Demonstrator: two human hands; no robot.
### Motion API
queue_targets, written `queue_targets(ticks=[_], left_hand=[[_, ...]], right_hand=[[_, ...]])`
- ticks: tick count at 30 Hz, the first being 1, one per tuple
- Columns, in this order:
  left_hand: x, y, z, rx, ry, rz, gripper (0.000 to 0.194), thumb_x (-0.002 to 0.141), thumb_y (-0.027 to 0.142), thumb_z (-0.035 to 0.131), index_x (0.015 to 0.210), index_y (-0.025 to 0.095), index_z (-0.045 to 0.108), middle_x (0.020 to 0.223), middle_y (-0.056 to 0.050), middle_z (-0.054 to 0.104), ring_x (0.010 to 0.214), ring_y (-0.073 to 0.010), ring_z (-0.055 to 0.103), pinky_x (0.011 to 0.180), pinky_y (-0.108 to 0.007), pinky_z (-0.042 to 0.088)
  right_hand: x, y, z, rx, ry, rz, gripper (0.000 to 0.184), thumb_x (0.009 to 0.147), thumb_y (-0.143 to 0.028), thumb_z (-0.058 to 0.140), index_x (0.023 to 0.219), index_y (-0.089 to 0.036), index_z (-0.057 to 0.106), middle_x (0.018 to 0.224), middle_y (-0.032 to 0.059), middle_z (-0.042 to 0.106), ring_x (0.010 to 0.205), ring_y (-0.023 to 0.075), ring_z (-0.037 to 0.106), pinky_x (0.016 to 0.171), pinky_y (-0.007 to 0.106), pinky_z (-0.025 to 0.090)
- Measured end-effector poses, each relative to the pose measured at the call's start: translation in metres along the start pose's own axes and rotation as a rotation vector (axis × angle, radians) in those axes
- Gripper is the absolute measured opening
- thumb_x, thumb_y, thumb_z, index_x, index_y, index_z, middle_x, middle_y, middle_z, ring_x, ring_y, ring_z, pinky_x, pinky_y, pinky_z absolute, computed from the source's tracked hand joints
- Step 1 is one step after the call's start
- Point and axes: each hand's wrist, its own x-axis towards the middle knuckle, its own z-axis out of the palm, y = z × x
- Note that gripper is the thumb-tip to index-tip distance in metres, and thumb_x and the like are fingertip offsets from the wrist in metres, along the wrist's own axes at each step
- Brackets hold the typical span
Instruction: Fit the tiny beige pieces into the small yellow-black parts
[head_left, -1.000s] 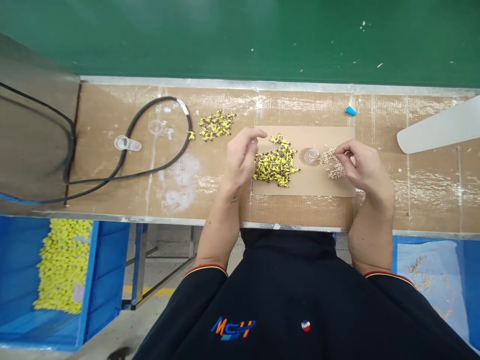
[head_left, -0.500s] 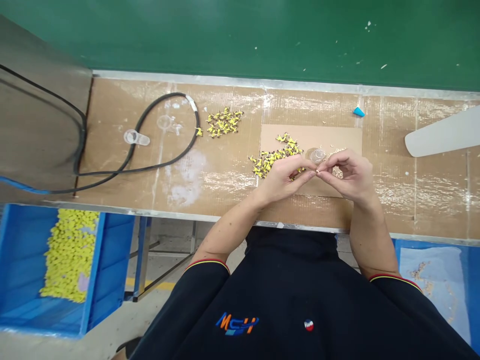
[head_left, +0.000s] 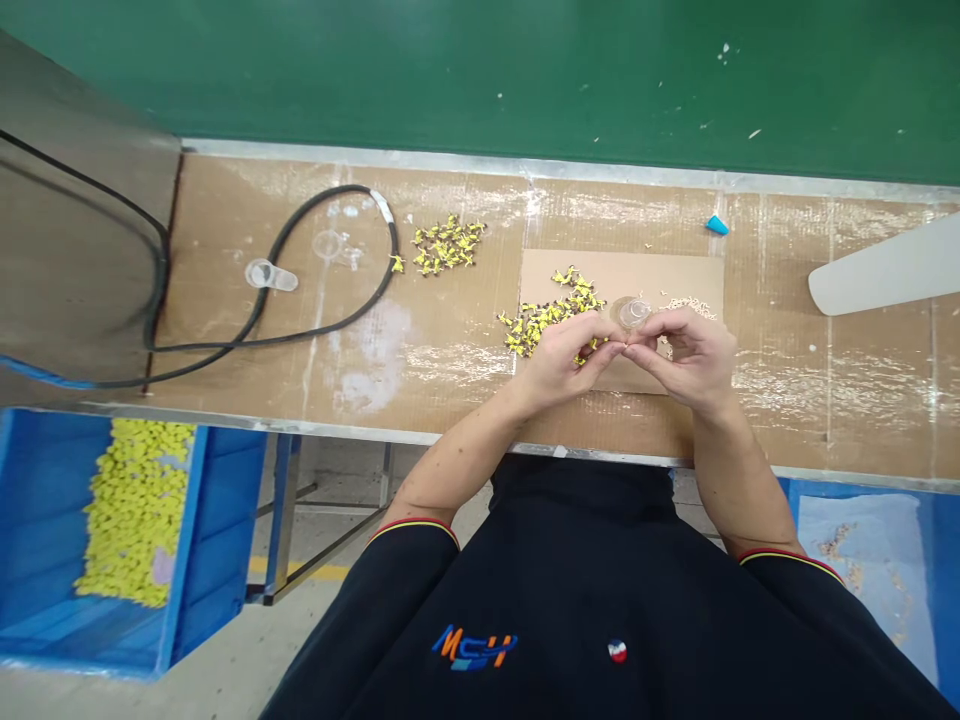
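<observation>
My left hand [head_left: 571,352] and my right hand [head_left: 686,355] meet fingertip to fingertip over a cardboard sheet [head_left: 637,268]. Both are closed in a pinch; whatever sits between the fingertips is too small and covered to make out. Just beyond them stands a small clear round container [head_left: 632,311]. A pile of small yellow-and-dark figures [head_left: 541,322] lies by my left hand, partly hidden by it. Beside my right hand are scattered tiny pale pieces [head_left: 690,306], some of them behind the fingers.
Further left lie more yellow figures [head_left: 448,245], a looped black cable [head_left: 330,328] and a clear plastic cup [head_left: 271,275]. A blue cone-shaped piece [head_left: 717,225] and a white panel [head_left: 885,265] are on the right. Below the table stand blue bins [head_left: 217,530], one holding yellow pieces.
My right hand has shifted slightly left and its fingers have closed in more against my left fingertips. The left hand stays nearly in place.
</observation>
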Motion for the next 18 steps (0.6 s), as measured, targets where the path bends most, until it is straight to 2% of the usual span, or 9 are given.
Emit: queue_targets(ticks=[5,11,14,16,18], left_hand=[[-0.002,-0.001,0.002,0.001,0.093,0.039,0.009,0.103,0.023,0.059,0.095,0.02,0.059,0.074,0.002,0.064,0.064,-0.0083,0.056,0.059,-0.021,0.042],[-0.005,-0.001,0.007,0.03,0.155,0.094,0.005,0.103,0.02,0.059,0.098,0.02,0.059,0.076,0.002,0.065,0.065,-0.0083,0.055,0.062,-0.021,0.043],[-0.006,0.0,0.007,0.032,0.161,0.071,0.002,0.102,0.021,0.061,0.102,0.02,0.063,0.077,0.002,0.064,0.065,-0.0084,0.055,0.062,-0.022,0.043],[-0.008,-0.002,0.005,0.011,0.132,0.014,0.015,0.104,0.029,0.057,0.112,0.02,0.066,0.077,0.002,0.062,0.064,-0.0095,0.053,0.062,-0.024,0.043],[-0.009,-0.006,0.0,-0.027,0.109,-0.076,0.033,0.109,0.04,0.046,0.127,0.022,0.066,0.077,0.001,0.059,0.065,-0.0117,0.052,0.065,-0.027,0.044]], right_hand=[[0.0,-0.007,0.013,-0.004,0.022,-0.002,0.006,0.088,-0.023,0.079,0.089,-0.028,0.076,0.075,-0.0021,0.076,0.064,0.0145,0.067,0.059,0.031,0.053],[-0.001,-0.011,0.023,0.089,0.063,0.039,0.003,0.09,-0.024,0.072,0.088,-0.026,0.074,0.073,-0.0019,0.073,0.059,0.0126,0.062,0.053,0.028,0.05],[0.001,-0.011,0.018,0.042,0.06,0.04,0.007,0.089,-0.026,0.07,0.083,-0.025,0.071,0.068,-0.0023,0.069,0.057,0.0126,0.058,0.052,0.028,0.047],[0.004,-0.011,0.008,-0.097,0.089,0.031,0.007,0.087,-0.025,0.07,0.079,-0.025,0.07,0.066,-0.0024,0.067,0.057,0.0129,0.057,0.054,0.029,0.047],[0.008,-0.009,-0.004,-0.279,0.136,0.051,0.006,0.084,-0.024,0.069,0.078,-0.024,0.071,0.062,-0.003,0.064,0.054,0.0119,0.054,0.054,0.028,0.045]])
